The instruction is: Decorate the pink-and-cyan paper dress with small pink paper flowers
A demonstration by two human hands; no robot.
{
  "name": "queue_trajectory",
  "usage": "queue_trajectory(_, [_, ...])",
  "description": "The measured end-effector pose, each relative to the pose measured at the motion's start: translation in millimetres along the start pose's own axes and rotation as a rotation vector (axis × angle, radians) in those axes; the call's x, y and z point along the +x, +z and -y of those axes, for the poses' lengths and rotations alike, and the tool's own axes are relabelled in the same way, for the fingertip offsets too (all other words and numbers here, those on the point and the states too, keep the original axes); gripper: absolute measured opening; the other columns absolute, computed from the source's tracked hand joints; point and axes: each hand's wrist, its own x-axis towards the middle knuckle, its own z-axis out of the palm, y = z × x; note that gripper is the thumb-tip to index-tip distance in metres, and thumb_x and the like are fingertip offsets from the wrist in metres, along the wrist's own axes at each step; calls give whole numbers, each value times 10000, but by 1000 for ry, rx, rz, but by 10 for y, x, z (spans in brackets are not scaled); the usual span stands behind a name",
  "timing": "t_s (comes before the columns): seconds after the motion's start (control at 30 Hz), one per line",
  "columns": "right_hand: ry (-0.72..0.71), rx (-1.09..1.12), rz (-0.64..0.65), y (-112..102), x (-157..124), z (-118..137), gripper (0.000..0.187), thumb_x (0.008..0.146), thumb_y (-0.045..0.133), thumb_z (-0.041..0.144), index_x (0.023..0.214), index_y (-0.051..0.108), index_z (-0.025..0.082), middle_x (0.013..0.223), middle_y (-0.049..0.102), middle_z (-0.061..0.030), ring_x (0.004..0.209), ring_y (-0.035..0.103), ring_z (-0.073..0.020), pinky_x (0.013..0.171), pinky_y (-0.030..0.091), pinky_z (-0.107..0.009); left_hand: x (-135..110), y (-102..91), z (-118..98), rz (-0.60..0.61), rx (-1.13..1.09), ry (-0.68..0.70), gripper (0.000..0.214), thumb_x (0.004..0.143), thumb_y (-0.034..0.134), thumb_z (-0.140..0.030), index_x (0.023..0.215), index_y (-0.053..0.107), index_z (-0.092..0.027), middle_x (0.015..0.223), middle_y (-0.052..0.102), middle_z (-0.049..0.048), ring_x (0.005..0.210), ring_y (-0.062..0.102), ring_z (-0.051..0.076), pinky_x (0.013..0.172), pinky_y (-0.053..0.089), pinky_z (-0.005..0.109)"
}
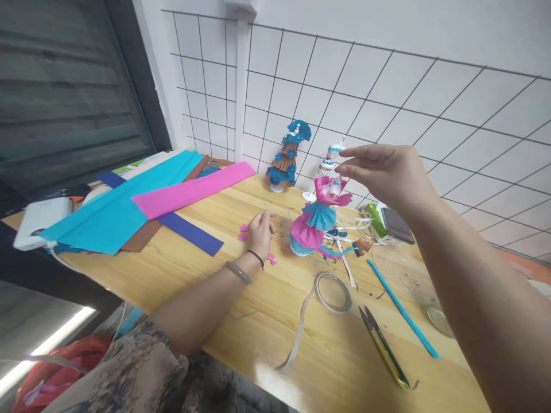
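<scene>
My right hand [387, 172] is raised over a figure dressed in gathered pink and light-blue crepe paper [321, 215]. Its thumb and fingers point left and stand slightly apart, with nothing visible between them. A clear, bottle-like top [333, 184] rises from the figure's pink paper collar, just below the thumb. To the left of the figure, my left hand [260, 230] is closed low over the table. Whatever it may hold is hidden. Small pink paper pieces [243, 231] lie beside it, and more show near the wrist.
Long crepe-paper strips, turquoise [124, 201] and pink [193, 189], cover the left. Two decorated figures stand behind, one blue and brown [284, 158]. A tape roll [333, 292], yellow-handled snips [384, 347], a turquoise stick [402, 308] and a phone [396, 225] lie nearer and right.
</scene>
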Motion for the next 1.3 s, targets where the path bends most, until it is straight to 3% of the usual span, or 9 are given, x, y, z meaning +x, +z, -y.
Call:
queue_trajectory(0.57, [-28,25,-94,72,-38,-110,244,679,665,194,916,697,146,750,697,-71,683,641,-163,649,504,-309,14,31,-93,-24,-25,-3,319,759,529,-465,699,506,-153,427,372,-72,344,307,32,340,196,156])
queue_trajectory(0.93, [-19,49,-173,95,-51,-218,210,671,673,183,872,701,127,764,699,-81,691,649,-166,636,531,-301,-313,180,-290,170,45,23,336,763,543,-462,646,522,-148,394,394,-67,338,309,30,355,222,166])
queue_trajectory(1.1, [-67,84,-185,109,-41,-270,216,680,657,163,890,693,130,777,699,-61,740,663,-183,686,548,-348,-587,227,-308,342,73,29,384,783,512,-475,585,486,-146,412,412,-60,371,349,32,397,278,168])
queue_trajectory(1.3, [-28,47,-175,160,-53,-167,189,687,654,146,869,697,123,774,705,-61,711,664,-165,663,554,-316,-823,224,-285,495,168,-20,434,793,492,-476,517,452,-144,421,430,-47,386,361,32,418,289,180])
